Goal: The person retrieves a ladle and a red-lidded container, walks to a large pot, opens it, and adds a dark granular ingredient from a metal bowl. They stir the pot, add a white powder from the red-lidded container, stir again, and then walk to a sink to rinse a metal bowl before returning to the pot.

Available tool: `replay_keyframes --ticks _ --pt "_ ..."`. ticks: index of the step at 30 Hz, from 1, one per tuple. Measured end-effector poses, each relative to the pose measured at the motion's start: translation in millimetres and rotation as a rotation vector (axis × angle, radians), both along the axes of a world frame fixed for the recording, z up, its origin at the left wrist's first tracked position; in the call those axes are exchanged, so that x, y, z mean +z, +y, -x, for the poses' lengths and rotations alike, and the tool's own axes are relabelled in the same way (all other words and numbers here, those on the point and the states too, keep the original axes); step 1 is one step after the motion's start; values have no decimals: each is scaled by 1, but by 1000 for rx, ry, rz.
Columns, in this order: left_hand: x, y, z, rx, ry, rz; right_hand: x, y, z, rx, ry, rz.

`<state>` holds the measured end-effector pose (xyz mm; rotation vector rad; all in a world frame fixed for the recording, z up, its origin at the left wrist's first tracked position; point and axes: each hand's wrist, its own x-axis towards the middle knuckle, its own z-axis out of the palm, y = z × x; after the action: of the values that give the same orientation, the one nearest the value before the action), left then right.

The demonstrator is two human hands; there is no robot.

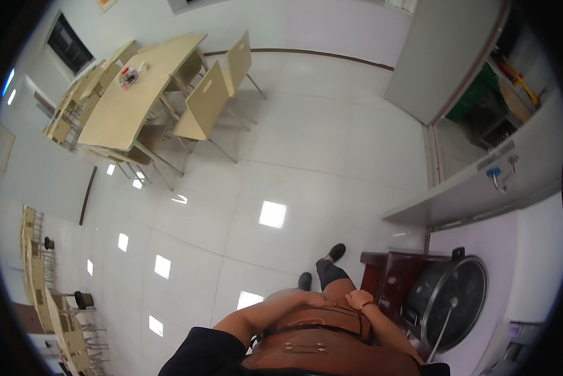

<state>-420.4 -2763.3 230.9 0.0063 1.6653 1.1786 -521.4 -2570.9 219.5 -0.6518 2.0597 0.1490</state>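
Observation:
My left hand (320, 299) lies against the front of a brown leather-like apron (305, 322), its fingers partly hidden at the apron's upper pocket edge. Close to its right, my right hand (358, 299) is at the apron too, with fingers curled and a red bead bracelet on the wrist. Whether either hand grips the apron cloth cannot be made out. Right of me, a large dark metal stockpot (422, 291) stands on a dark red wooden stand (389, 277). A long-handled ladle (443, 324) leans inside the pot.
An open grey door (469, 188) with a metal handle stands ahead right. Through the doorway are a green bin (479, 94) and a yellow-handled tool (521, 84). Cream dining tables (126, 108) and chairs (206, 103) line the left. Glossy tiled floor (309, 150) lies ahead.

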Motion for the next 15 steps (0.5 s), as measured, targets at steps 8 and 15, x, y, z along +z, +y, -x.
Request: replay_keyframes --ticks 8,15 --pt "-27 -50 76 181 -175 -39 -52 -52 79 175 -193 -50" --pt "92 -110 174 363 -235 110 -62 -123 184 346 -341 -105"
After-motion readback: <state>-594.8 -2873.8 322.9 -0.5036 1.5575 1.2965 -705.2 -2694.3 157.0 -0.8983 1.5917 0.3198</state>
